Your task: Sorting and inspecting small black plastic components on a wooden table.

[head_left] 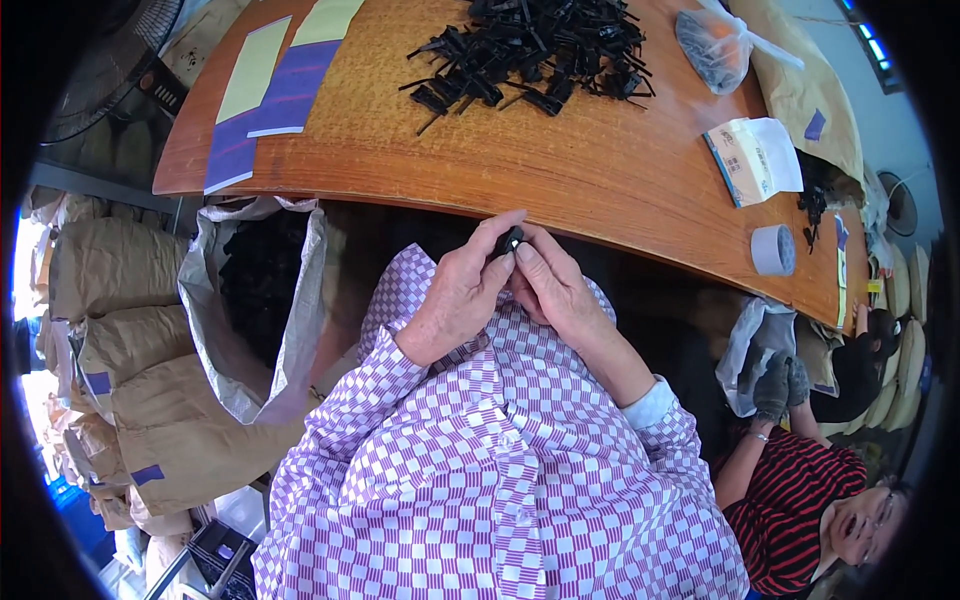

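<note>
Two hands meet just below the bench (600, 190) edge, over a purple-checked shirt (500, 470). Left hand (462, 295) and right hand (555, 290) both pinch one small black part (510, 240): fingers curled in, thumb and fingertips closed on it, the part held between the two hands and clear of the bench. From the part, at 12 o'clock, a large pile of black parts (535, 50) lies on the wood, well apart from the hands. At 10 o'clock, strips of yellow and purple paper (275, 85) lie side by side near the bench's far left corner. At 1 o'clock, a knotted clear bag (715, 45) with dark contents; at 2 o'clock, an opened paper packet (755, 160); at 3 o'clock, a grey tape roll (772, 250) near the bench edge, with a few more black bits (812, 205) just above it. At 9 o'clock, under the bench edge, an open grey sack (295, 330) shows dark contents; what they are cannot be told. Brown paper sacks (130, 370) stack at 8 o'clock. At 4 o'clock, another person in a red-striped top (790, 495) sits with gloved hands (778, 388) at a clear bag (760, 335).
</note>
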`<control>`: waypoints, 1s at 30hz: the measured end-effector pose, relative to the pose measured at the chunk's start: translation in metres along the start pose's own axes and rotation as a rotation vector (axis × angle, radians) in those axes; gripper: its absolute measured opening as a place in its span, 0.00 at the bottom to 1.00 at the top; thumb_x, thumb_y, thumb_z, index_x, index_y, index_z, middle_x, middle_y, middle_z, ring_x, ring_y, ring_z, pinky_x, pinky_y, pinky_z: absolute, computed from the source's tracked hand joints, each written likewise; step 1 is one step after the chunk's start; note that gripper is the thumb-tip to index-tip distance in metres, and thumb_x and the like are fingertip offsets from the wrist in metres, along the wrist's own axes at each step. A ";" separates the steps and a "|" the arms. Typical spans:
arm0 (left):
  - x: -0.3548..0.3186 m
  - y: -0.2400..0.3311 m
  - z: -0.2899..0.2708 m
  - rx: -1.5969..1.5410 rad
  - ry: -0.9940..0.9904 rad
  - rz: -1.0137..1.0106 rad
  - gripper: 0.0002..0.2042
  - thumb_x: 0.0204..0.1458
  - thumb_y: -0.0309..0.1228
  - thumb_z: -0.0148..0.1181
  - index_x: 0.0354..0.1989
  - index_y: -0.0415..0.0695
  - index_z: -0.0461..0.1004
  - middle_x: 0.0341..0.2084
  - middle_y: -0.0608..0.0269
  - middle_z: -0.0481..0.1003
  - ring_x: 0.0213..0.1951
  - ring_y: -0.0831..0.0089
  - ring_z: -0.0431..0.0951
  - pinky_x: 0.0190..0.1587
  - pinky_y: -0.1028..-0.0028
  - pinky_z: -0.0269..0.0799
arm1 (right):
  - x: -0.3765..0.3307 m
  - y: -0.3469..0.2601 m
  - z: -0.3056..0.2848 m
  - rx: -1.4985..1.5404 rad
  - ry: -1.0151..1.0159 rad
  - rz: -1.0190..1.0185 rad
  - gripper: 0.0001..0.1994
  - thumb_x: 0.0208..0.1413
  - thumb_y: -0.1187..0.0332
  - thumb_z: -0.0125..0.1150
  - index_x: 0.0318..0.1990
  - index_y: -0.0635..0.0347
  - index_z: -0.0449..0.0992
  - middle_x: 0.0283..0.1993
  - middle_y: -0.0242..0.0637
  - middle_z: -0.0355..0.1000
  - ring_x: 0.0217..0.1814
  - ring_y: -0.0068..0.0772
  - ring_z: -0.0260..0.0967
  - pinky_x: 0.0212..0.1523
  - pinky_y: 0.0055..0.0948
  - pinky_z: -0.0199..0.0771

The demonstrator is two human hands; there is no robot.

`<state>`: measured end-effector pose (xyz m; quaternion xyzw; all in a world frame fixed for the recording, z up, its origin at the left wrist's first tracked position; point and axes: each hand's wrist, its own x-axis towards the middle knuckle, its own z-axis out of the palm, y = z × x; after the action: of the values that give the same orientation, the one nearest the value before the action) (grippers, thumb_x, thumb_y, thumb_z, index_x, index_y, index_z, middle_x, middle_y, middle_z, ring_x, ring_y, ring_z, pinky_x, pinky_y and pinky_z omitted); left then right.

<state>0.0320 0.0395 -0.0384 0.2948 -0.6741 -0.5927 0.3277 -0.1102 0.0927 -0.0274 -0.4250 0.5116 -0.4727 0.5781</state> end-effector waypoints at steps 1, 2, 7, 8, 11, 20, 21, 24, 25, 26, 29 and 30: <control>0.000 0.000 0.000 0.007 0.012 -0.010 0.22 0.56 0.17 0.45 0.60 0.40 0.59 0.44 0.61 0.69 0.40 0.79 0.70 0.41 0.81 0.69 | 0.001 0.000 0.001 -0.027 0.011 -0.002 0.20 0.66 0.59 0.40 0.58 0.63 0.60 0.19 0.23 0.57 0.16 0.12 0.49 0.15 0.14 0.45; -0.001 -0.001 -0.001 0.001 0.016 -0.009 0.22 0.56 0.17 0.45 0.60 0.40 0.59 0.44 0.61 0.69 0.40 0.79 0.70 0.41 0.81 0.69 | 0.002 -0.001 0.002 -0.033 0.009 0.002 0.20 0.66 0.59 0.40 0.58 0.63 0.60 0.19 0.23 0.57 0.16 0.12 0.49 0.15 0.14 0.45; -0.002 -0.007 0.003 0.140 0.130 0.124 0.21 0.54 0.19 0.48 0.58 0.42 0.62 0.48 0.45 0.70 0.49 0.52 0.73 0.48 0.67 0.71 | 0.004 -0.006 0.009 -0.044 0.047 0.062 0.18 0.66 0.61 0.41 0.57 0.61 0.61 0.18 0.21 0.56 0.15 0.12 0.49 0.15 0.14 0.46; -0.001 -0.006 0.003 0.137 0.131 0.130 0.21 0.54 0.19 0.48 0.58 0.42 0.62 0.48 0.45 0.70 0.49 0.52 0.73 0.48 0.67 0.71 | 0.005 -0.005 0.011 -0.049 0.048 0.058 0.18 0.66 0.61 0.41 0.57 0.61 0.61 0.18 0.21 0.56 0.15 0.12 0.49 0.15 0.14 0.46; -0.001 -0.003 0.004 0.236 0.186 0.174 0.21 0.53 0.19 0.49 0.56 0.42 0.64 0.48 0.45 0.70 0.49 0.52 0.73 0.48 0.66 0.72 | 0.010 -0.001 0.011 -0.029 0.106 0.043 0.16 0.65 0.64 0.42 0.56 0.59 0.62 0.18 0.21 0.56 0.15 0.11 0.49 0.15 0.14 0.46; 0.000 -0.008 -0.004 -0.240 0.054 -0.184 0.19 0.59 0.23 0.45 0.60 0.46 0.58 0.36 0.59 0.73 0.37 0.73 0.77 0.36 0.79 0.73 | 0.070 -0.044 -0.073 -0.796 -0.056 -0.305 0.13 0.56 0.62 0.57 0.41 0.62 0.72 0.34 0.39 0.74 0.37 0.30 0.72 0.37 0.30 0.71; -0.001 -0.011 -0.006 -0.397 0.041 -0.278 0.19 0.60 0.24 0.44 0.60 0.47 0.57 0.36 0.59 0.73 0.38 0.72 0.77 0.37 0.79 0.72 | 0.087 -0.041 -0.082 -0.925 0.110 -0.311 0.14 0.56 0.62 0.57 0.44 0.61 0.71 0.36 0.40 0.75 0.35 0.31 0.72 0.36 0.31 0.71; -0.003 0.000 -0.008 -0.494 -0.050 -0.369 0.19 0.61 0.27 0.42 0.61 0.48 0.57 0.37 0.58 0.73 0.41 0.71 0.76 0.41 0.77 0.71 | 0.118 -0.045 -0.088 -1.190 0.324 -0.285 0.15 0.55 0.63 0.57 0.47 0.58 0.69 0.37 0.44 0.75 0.34 0.41 0.72 0.35 0.35 0.71; -0.002 0.002 -0.008 -0.483 -0.054 -0.373 0.19 0.61 0.27 0.42 0.61 0.48 0.57 0.37 0.58 0.73 0.41 0.71 0.76 0.41 0.77 0.71 | 0.123 -0.047 -0.088 -1.340 0.353 -0.252 0.15 0.54 0.63 0.58 0.47 0.56 0.68 0.36 0.46 0.75 0.34 0.49 0.73 0.34 0.39 0.72; -0.002 0.004 -0.008 -0.558 -0.064 -0.427 0.19 0.62 0.27 0.42 0.61 0.48 0.56 0.37 0.58 0.73 0.42 0.71 0.75 0.43 0.76 0.70 | 0.128 -0.046 -0.090 -1.330 0.355 -0.255 0.15 0.54 0.63 0.58 0.47 0.56 0.68 0.36 0.46 0.75 0.34 0.49 0.73 0.34 0.39 0.72; 0.000 0.003 -0.008 -0.700 -0.046 -0.503 0.14 0.62 0.30 0.41 0.56 0.47 0.60 0.38 0.57 0.73 0.43 0.68 0.75 0.45 0.74 0.70 | 0.134 -0.035 -0.098 -1.381 0.355 -0.242 0.14 0.54 0.62 0.58 0.46 0.55 0.68 0.34 0.46 0.75 0.35 0.54 0.72 0.34 0.45 0.71; 0.001 -0.003 -0.009 -0.854 -0.043 -0.540 0.11 0.63 0.31 0.42 0.51 0.47 0.62 0.38 0.57 0.72 0.43 0.67 0.74 0.45 0.74 0.70 | 0.132 -0.029 -0.105 -1.272 0.362 -0.375 0.14 0.54 0.64 0.58 0.46 0.56 0.68 0.33 0.46 0.74 0.34 0.52 0.72 0.33 0.44 0.71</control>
<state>0.0387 0.0327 -0.0408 0.2863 -0.2779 -0.8850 0.2401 -0.2141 -0.0435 -0.0359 -0.6777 0.6958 -0.2360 0.0300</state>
